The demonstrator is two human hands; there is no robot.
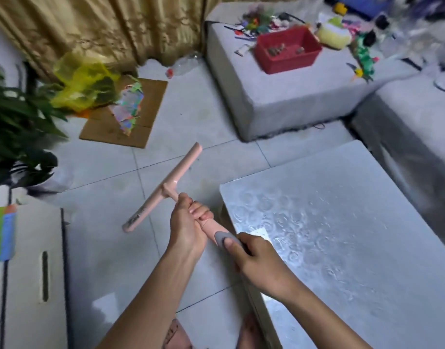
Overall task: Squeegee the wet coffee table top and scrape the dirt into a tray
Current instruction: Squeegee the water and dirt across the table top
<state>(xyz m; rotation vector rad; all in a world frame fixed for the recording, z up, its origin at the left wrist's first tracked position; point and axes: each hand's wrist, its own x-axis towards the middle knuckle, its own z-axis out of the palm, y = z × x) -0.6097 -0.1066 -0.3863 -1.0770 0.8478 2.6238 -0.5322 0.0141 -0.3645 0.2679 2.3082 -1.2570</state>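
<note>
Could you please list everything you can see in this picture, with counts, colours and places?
squeegee: one, pink with a grey handle end, held over the floor, left of the table
coffee table: one, silvery wet top, lower right
pouffe: one, grey, upper middle
basket: one, red, on the pouffe
plush toy: one, yellow-green, right of the basket
cardboard: one sheet, brown, on the floor, upper left
plastic bag: one, yellow, by the cardboard
plant: one, green, left edge
curtain: one, gold, top left
box: one, white, lower left
left hand: one, grips the handle near the blade
right hand: one, grips the grey handle end
</note>
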